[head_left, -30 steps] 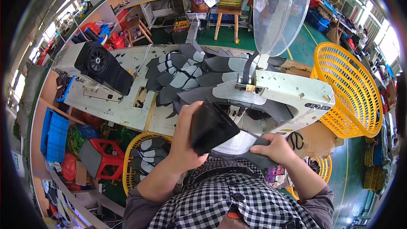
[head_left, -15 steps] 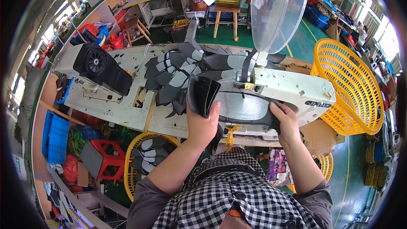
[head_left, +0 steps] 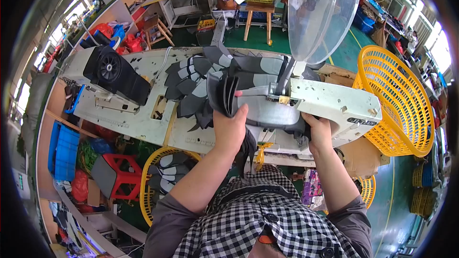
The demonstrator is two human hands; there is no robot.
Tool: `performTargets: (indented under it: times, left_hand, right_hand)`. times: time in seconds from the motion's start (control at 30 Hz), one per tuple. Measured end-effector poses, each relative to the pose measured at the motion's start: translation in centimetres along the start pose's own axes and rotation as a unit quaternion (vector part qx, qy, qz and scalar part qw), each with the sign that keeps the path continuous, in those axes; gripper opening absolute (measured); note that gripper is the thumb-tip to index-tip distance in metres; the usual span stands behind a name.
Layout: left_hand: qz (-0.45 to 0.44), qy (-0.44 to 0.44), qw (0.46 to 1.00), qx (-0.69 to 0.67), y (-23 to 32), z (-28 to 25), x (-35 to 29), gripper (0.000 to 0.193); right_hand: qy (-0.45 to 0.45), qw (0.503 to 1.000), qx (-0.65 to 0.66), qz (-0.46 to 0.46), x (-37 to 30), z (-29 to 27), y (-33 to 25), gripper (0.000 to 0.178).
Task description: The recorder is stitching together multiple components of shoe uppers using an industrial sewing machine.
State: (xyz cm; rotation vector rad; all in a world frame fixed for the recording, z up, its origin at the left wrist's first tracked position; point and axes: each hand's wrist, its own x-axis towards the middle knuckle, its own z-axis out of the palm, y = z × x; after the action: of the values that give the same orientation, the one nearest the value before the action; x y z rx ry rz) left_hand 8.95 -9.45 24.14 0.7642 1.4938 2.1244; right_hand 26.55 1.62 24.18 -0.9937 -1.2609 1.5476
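Observation:
A grey-and-black sewn fabric piece (head_left: 267, 111) is stretched between my hands under the head of a white sewing machine (head_left: 330, 96). My left hand (head_left: 230, 126) is closed around its left end, where dark flaps (head_left: 224, 94) stand folded upward. One fingertip shows beyond the flaps. At the right end, my right hand (head_left: 318, 131) pinches the dark edge, thumb on top, close beside the machine's arm. The needle area is hidden behind the machine head. Black strips (head_left: 247, 150) hang from the piece below my left hand.
A pile of similar grey pieces (head_left: 191, 83) lies behind my left hand. Another machine head (head_left: 112, 74) stands at left. A yellow basket (head_left: 394, 100) leans at right; another yellow basket (head_left: 146, 186) holds pieces below the table. A clear plastic disc (head_left: 322, 14) rises behind the machine.
Both hands have shifted the fabric piece slightly away from me, and my right hand has come a little left, nearer the machine head. The view has moved slightly.

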Motion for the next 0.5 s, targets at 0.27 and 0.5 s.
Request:
performTargets:
  times: [0.27,0.5]
  left_hand:
    - [-0.069,0.022,0.992,-0.1,3.5,-2.8,-6.6,0.049]
    - [0.17,-0.202,0.925,0.274,7.3,-3.9,-5.7,0.066]
  right_hand:
    - [-0.299,0.937,0.124,0.127,-8.4,-2.2,4.9,0.079]
    - [-0.284,0.849,-0.405,-0.184,-9.8,1.0,1.0,0.077]
